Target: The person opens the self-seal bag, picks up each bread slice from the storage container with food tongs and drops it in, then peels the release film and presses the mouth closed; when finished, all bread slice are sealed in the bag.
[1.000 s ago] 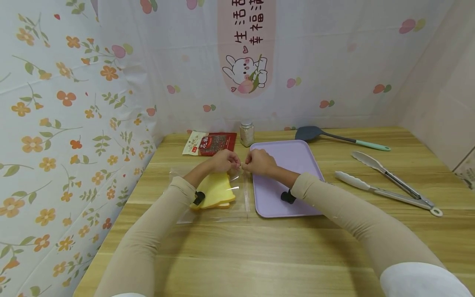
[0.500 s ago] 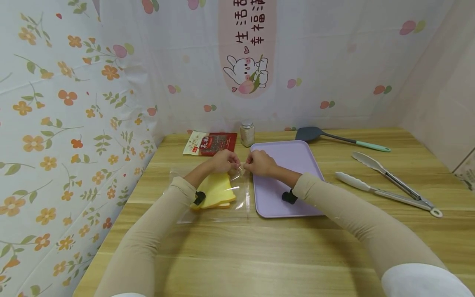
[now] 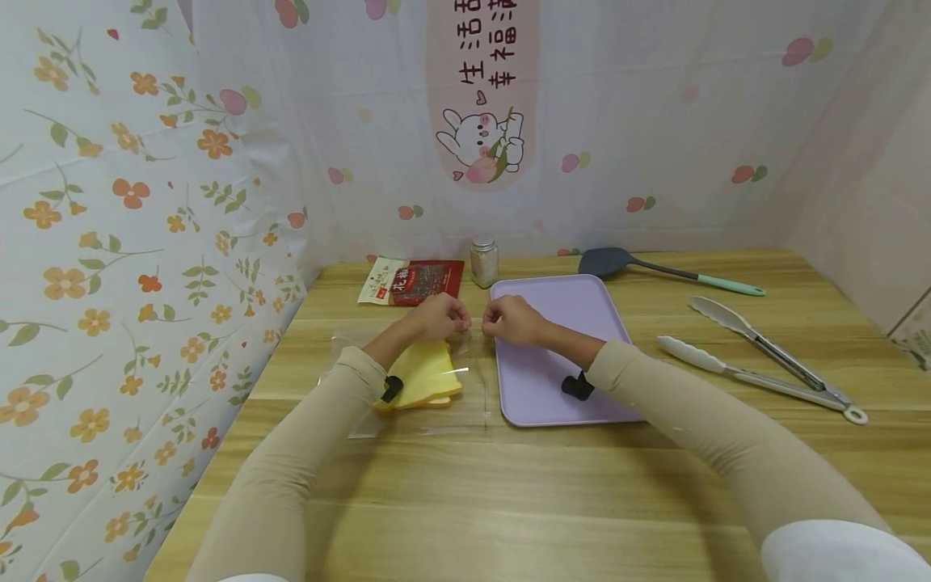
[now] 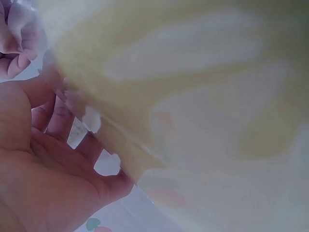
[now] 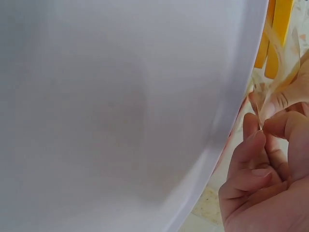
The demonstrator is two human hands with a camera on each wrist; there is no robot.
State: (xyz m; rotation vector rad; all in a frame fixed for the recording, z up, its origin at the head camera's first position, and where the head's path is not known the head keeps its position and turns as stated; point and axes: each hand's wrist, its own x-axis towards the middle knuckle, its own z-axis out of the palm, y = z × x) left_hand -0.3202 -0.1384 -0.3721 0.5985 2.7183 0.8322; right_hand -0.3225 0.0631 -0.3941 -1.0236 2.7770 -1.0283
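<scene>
A clear zip bag (image 3: 476, 404) lies flat on the table with yellow bread slices (image 3: 429, 373) inside, stacked and partly hidden by the left forearm. My left hand (image 3: 442, 317) pinches the far corner of the bag's open-end edge between thumb and fingers; the left wrist view has this hand (image 4: 58, 154) beside the clear film. Just to its right, my right hand (image 3: 515, 320) is over the purple tray's left rim, thumb and forefinger pinching the same corner. The right wrist view has the pinching right hand (image 5: 268, 169) and thin film at its fingertips.
The purple tray (image 3: 560, 396) lies right of the bag. Behind stand a red-and-white spice packet (image 3: 414, 281) and a small glass jar (image 3: 484, 263). A spatula (image 3: 669, 269) lies at the back right, and spread tongs (image 3: 771, 364) lie at the right.
The right hand and forearm have shifted slightly to the right, widening the space between the hands. The left hand stays nearly in place. Shine on the bag near its seal has changed.
</scene>
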